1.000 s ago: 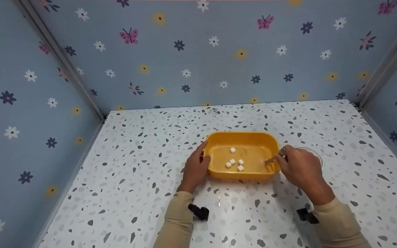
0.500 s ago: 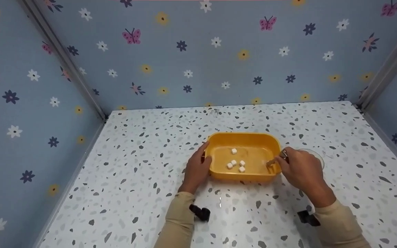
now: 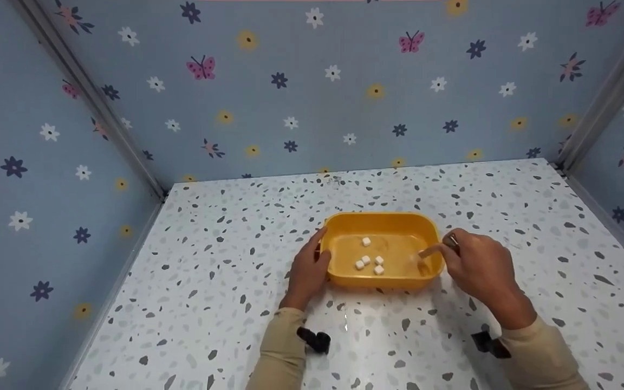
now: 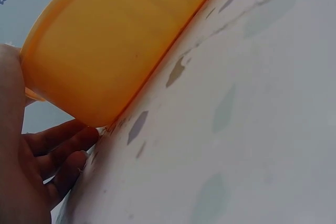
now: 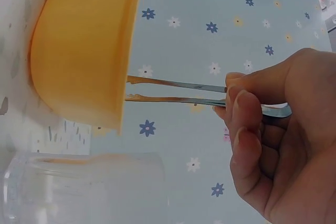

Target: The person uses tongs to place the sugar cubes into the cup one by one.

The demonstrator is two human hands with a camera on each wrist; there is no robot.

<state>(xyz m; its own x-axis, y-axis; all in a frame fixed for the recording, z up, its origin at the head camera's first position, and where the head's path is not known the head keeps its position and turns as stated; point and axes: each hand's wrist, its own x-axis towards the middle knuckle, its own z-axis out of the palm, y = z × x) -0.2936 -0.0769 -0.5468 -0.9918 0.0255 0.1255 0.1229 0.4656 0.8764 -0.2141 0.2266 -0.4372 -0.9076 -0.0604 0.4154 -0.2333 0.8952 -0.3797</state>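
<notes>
A yellow plastic basin (image 3: 382, 283) stands on the table, with several small white cubes (image 3: 366, 260) on its floor. My left hand (image 3: 309, 271) holds its left end, thumb at the rim; in the left wrist view the fingers (image 4: 68, 145) curl by the basin's lower corner. Metal tongs (image 5: 184, 85) are pinched between the thumb and fingers of my right hand (image 3: 482, 268), at the basin's right end. Their arms stand apart and their tips reach past the rim, where the right wrist view loses them. I see no cube between them.
Beside the basin in the right wrist view is a clear container (image 5: 89, 187); my right hand hides it in the head view. Speckled white table (image 3: 225, 281) surrounds the basin. A flower-patterned wall (image 3: 312, 97) rises behind, with side panels left and right.
My right hand has shifted slightly right with the tongs, and now covers the clear container in the head view. The left hand keeps its hold; the cubes lie as before. The head view drifts slightly.
</notes>
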